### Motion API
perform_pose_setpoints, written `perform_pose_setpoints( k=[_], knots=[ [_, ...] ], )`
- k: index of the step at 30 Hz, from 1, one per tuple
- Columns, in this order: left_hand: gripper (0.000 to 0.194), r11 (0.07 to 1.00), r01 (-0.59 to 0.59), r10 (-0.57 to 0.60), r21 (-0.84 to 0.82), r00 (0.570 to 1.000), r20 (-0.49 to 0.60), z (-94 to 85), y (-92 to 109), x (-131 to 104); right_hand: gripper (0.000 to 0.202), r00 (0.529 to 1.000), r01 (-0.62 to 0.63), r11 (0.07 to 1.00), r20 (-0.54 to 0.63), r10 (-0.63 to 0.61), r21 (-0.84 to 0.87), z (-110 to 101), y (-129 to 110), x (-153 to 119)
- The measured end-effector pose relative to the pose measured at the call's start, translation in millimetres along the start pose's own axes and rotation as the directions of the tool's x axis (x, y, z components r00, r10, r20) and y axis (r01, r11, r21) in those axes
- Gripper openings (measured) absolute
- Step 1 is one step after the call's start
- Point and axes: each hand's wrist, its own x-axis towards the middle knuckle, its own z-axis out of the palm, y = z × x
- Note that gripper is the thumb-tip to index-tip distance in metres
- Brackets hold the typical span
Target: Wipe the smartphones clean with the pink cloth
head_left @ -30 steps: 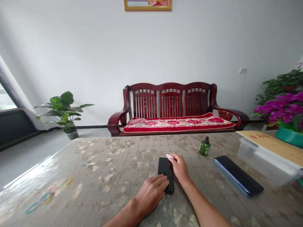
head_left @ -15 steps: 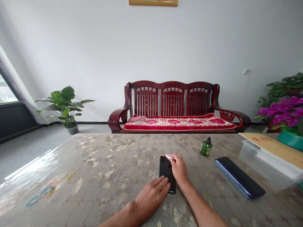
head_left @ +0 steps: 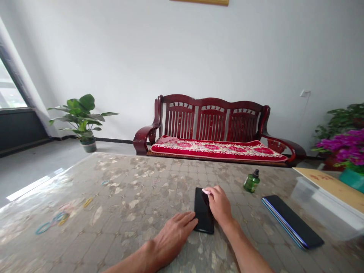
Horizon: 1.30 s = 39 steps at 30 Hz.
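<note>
A black smartphone [head_left: 202, 214] lies flat, dark glossy side up, on the patterned tablecloth. My left hand [head_left: 178, 231] rests flat beside it, fingers stretched out and fingertips against its left edge. With my right hand [head_left: 220, 204] I pinch a small pale pink-white cloth [head_left: 206, 191] at the phone's upper right corner; most of the cloth is hidden under my fingers. To the right stands a green bottle [head_left: 251, 182] with a black cap. Nearer on that side lies a stack of phones [head_left: 292, 222], the top one dark.
Coloured rubber bands [head_left: 58, 220] lie at the table's left. On the right is a clear plastic box [head_left: 318, 208] with a tan board [head_left: 332, 185] on top, near purple flowers [head_left: 344, 146]. A wooden bench [head_left: 212, 117] and a potted plant [head_left: 85, 121] stand beyond the table.
My left hand has slid left off the phone's screen to its left edge. My right hand still holds the cloth near the phone's top. The head view has tilted slightly.
</note>
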Motion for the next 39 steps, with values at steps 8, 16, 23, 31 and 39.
perform_pose_setpoints(
  k=[8, 16, 23, 31, 39],
  knots=[
    [0.049, 0.996, 0.002, -0.004, -0.093, 1.000, -0.024, 10.9, -6, 2, 0.026, 0.975, 0.186, 0.935, 0.176, -0.137, -0.302, -13, -15, 0],
    [0.044, 0.991, -0.066, 0.060, -0.116, 0.997, -0.055, 7.4, -9, 2, 0.029, 0.987, 0.114, 0.901, 0.147, -0.057, -0.418, -10, -12, 9],
    [0.036, 0.990, -0.061, 0.049, -0.127, 0.995, -0.092, 9.5, -9, 3, 0.028, 0.966, 0.225, 0.923, 0.198, -0.168, -0.312, 0, -21, 9],
    [0.030, 0.989, -0.084, 0.074, -0.118, 0.994, -0.085, 5.3, -10, 3, 0.029, 0.971, 0.213, 0.902, 0.181, -0.154, -0.375, 0, -19, 15],
    [0.035, 0.992, -0.092, 0.084, -0.091, 0.993, -0.085, 4.7, -10, 2, 0.032, 0.962, 0.235, 0.919, 0.213, -0.173, -0.315, 3, -25, 25]
  ],
)
